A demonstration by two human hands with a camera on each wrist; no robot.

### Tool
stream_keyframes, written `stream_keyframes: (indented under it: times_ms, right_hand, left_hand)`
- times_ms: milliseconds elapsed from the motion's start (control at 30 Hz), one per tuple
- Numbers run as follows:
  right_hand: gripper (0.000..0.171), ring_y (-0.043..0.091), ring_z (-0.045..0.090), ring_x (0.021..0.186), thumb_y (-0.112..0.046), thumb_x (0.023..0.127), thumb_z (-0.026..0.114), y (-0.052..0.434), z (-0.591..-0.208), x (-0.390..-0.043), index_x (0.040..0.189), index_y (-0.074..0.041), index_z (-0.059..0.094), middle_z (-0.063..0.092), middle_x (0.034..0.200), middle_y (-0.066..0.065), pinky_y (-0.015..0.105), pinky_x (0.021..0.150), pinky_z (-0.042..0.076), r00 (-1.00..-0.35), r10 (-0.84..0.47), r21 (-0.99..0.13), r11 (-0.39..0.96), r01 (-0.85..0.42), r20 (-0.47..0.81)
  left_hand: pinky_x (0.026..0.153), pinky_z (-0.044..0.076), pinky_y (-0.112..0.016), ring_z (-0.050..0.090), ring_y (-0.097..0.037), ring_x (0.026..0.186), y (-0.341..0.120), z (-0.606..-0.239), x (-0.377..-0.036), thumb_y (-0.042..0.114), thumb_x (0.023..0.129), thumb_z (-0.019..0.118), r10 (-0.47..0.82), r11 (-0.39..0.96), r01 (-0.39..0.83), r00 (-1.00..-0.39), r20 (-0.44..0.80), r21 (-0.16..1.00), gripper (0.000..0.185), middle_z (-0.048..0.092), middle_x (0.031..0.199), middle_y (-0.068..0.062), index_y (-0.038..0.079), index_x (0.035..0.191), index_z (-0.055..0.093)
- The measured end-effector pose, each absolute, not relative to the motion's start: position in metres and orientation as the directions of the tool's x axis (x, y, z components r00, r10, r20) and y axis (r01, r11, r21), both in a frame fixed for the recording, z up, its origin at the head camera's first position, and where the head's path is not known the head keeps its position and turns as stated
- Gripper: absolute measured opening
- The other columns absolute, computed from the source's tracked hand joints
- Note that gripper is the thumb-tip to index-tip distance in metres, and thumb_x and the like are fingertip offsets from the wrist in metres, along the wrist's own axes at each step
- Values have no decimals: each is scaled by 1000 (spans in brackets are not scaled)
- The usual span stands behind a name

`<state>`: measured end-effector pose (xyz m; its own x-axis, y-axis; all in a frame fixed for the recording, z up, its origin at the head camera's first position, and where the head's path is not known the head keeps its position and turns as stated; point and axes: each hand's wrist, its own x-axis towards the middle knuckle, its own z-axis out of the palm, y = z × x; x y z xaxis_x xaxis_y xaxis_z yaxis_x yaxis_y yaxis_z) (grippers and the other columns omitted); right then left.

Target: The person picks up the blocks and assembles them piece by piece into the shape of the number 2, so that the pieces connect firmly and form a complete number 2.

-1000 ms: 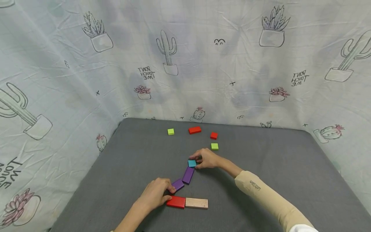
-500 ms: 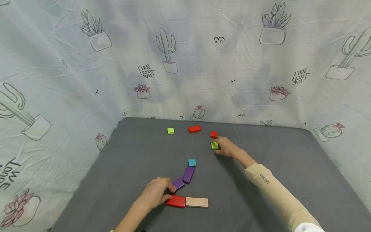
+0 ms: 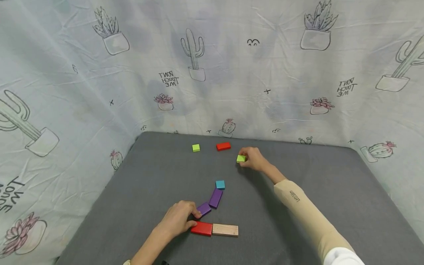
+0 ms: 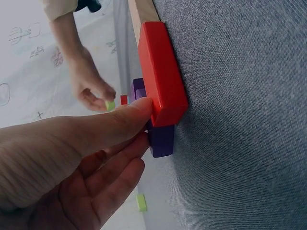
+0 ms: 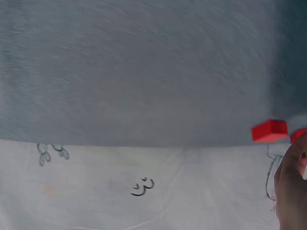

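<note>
A: Nearest the camera, on the grey felt-covered table (image 3: 298,221): what does the left hand (image 3: 177,220) touch?

B: Its thumb presses the end of the flat red rectangular wooden block (image 3: 201,228), and its curled fingers rest against the short purple wooden block (image 3: 203,209). The wrist view shows contact at the fingertips only; nothing is enclosed.

A: And just beyond that hand?

B: A plain natural-wood rectangular block (image 3: 225,230) lies end to end with the red one, on the side away from the thumb. A longer purple wooden block (image 3: 215,198) continues diagonally from the short one, and a small blue square wooden block (image 3: 220,184) sits at its far end.

A: Farther out?

B: The right hand (image 3: 251,159) pinches a small lime-green square wooden block (image 3: 241,158) between thumb and fingers. Whether that block touches the table cannot be told.

A: Past that grip?

B: A red rectangular block (image 3: 223,146) lies just beyond it, and a second lime-green square block (image 3: 196,147) farther to its left, both near the cactus-print cloth backdrop (image 3: 212,66).
</note>
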<state>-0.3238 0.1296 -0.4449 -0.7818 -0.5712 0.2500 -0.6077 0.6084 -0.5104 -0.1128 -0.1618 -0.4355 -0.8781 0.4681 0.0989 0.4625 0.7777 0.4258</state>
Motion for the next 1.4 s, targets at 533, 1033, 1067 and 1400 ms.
stream_keyframes:
  times_ms: [533,1033,1067,1400]
  right_hand:
    - [24,21,68,77,-3,75,77,86,-425,-321,98,3,72,70,93,14,30,68,56,-740,-634,-657,463,-595,225]
    - [28,39,66,86,8,80,70,78,-385,-277,107,14,65,65,103,27,46,80,54,-731,-647,-834,266,-483,217]
    - [28,39,66,86,8,80,70,79,-388,-278,107,13,65,65,103,27,47,81,54,-730,-647,-837,259,-482,220]
    - [30,27,69,90,-4,79,76,81,-413,-295,108,2,70,69,104,15,48,84,52,-683,-702,-819,259,-511,204]
  left_hand:
    - [74,54,-43,67,-22,89,-161,-434,-113,9,68,85,461,789,444,-885,70,424,21,70,85,7,13,87,76]
    - [74,55,-42,68,-22,88,-159,-433,-114,8,69,85,462,788,440,-885,58,431,21,69,86,6,12,88,77]
    - [73,55,-42,68,-22,88,-159,-433,-114,8,69,85,464,786,442,-884,60,433,21,69,86,6,12,88,77]
    - [71,55,-41,67,-21,87,-161,-434,-112,10,68,86,460,792,445,-885,72,417,21,69,85,7,14,86,77]
